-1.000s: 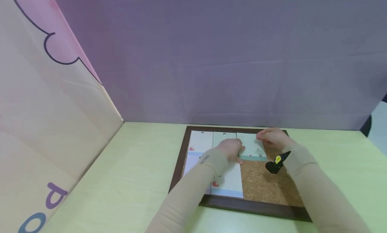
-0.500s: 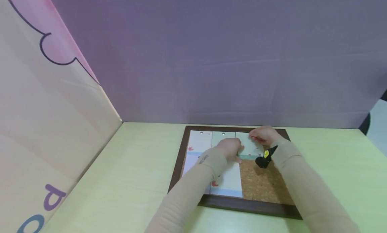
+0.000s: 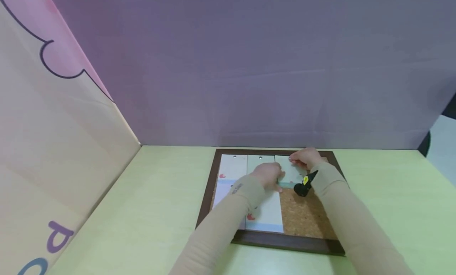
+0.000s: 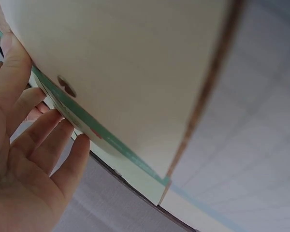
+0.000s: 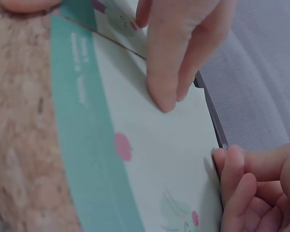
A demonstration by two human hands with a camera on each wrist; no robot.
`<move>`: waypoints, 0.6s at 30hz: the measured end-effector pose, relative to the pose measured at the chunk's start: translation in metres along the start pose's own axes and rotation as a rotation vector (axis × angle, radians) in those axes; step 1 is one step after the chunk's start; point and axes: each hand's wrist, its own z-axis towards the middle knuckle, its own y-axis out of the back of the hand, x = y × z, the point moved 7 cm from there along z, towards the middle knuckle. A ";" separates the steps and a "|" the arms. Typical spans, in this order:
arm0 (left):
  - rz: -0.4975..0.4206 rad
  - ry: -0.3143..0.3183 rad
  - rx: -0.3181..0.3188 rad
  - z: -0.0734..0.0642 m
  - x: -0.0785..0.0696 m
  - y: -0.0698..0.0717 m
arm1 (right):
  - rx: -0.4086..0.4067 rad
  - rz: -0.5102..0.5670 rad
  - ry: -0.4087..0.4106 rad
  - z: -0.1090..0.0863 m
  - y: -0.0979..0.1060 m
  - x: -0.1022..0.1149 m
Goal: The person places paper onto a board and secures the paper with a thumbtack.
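A brown-framed cork board (image 3: 306, 217) lies on the table with paper cards pinned to it. My left hand (image 3: 267, 175) rests over the top row, its straight fingers pressing on a pale green card (image 5: 159, 140) with a green band and small printed figures. At that card's top edge my right hand (image 3: 307, 158) pinches a small metal thumbtack (image 5: 225, 146), mostly hidden by the fingertips. Thumbtacks also hold the neighbouring top cards, such as the white card (image 3: 233, 166) at the left.
Pale table (image 3: 153, 211) surrounds the board on the left and right. A grey-purple cloth (image 3: 228, 69) stands directly behind the board, and a printed panel (image 3: 53, 148) rises along the left side. A black strap with a yellow mark (image 3: 305, 180) hangs at the right wrist.
My right hand has moved left along the card's top edge, from near its right corner toward the middle. The left hand keeps its place on the cards.
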 end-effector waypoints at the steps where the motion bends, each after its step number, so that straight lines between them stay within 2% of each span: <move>1: -0.001 -0.001 0.000 0.000 0.000 0.000 | -0.002 0.006 -0.003 0.000 0.000 0.000; 13: 0.038 -0.029 -0.018 0.000 -0.002 -0.001 | 0.039 0.042 -0.001 -0.003 -0.004 0.005; 18: 0.025 -0.031 -0.004 0.001 -0.002 -0.002 | 0.025 0.028 -0.005 0.000 -0.005 0.005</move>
